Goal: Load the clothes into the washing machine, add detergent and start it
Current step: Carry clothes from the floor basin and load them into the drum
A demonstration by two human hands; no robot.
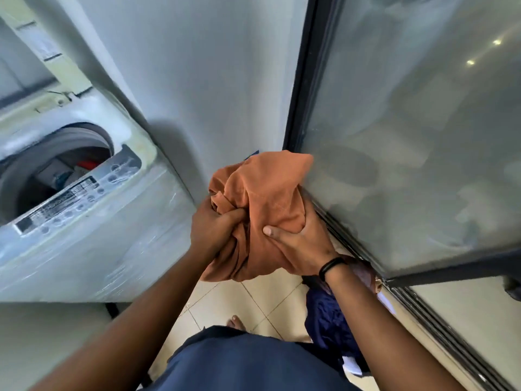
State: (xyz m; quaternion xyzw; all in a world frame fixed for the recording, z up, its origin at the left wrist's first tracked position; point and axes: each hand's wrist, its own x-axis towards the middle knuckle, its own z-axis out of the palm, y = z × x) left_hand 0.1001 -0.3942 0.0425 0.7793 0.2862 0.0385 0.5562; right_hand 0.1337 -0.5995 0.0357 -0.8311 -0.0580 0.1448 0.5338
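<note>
Up front, both hands [259,235] clenched round a bunched orange garment [262,198], washing machine [84,221] lid seemingly open.

Orange garment [262,204], plain, at centre. White washing machine [93,221] at 9 o'clock, yellowed along top edge; red and blue items inside grey drum [56,153]. Dark blue clothes [329,320] at 5 o'clock on cream tiled floor [248,303]. Black wristband [332,266]. Black-framed glass door [307,80] at 1 o'clock.
</note>
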